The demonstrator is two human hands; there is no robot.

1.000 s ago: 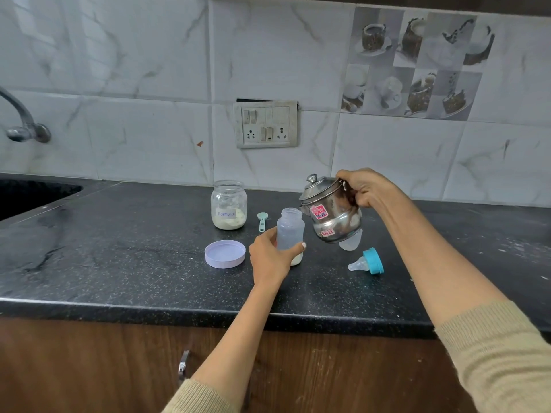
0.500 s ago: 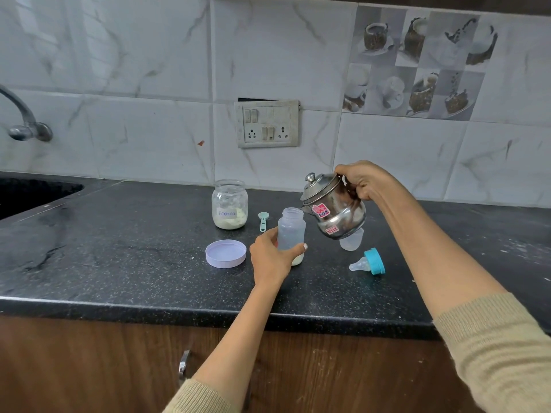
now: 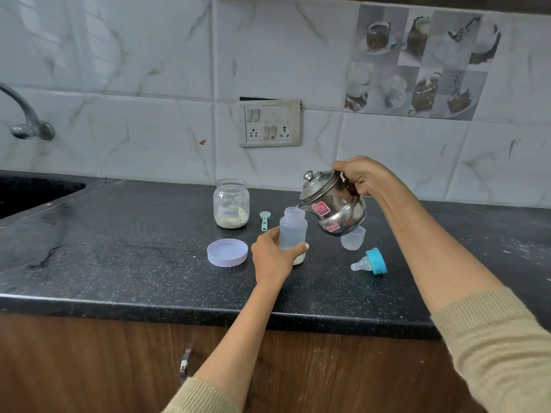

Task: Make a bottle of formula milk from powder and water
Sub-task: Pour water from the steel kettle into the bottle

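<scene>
Left hand is gripping the bottle low on its body, holding it upright on the counter. Right hand is clasping the kettle handle, tilting it; the spout is sitting at the bottle mouth's 2 o'clock. Jar is standing at the bottle's 10 o'clock, teat lying at 4 o'clock.

Left hand: reached in from 6 o'clock, forearm bare, fingers and thumb curled round a bottle. Right hand: raised toward 1 o'clock, wrist bent downward, fist closed on a tilted kettle. Both sleeves pushed back.
</scene>
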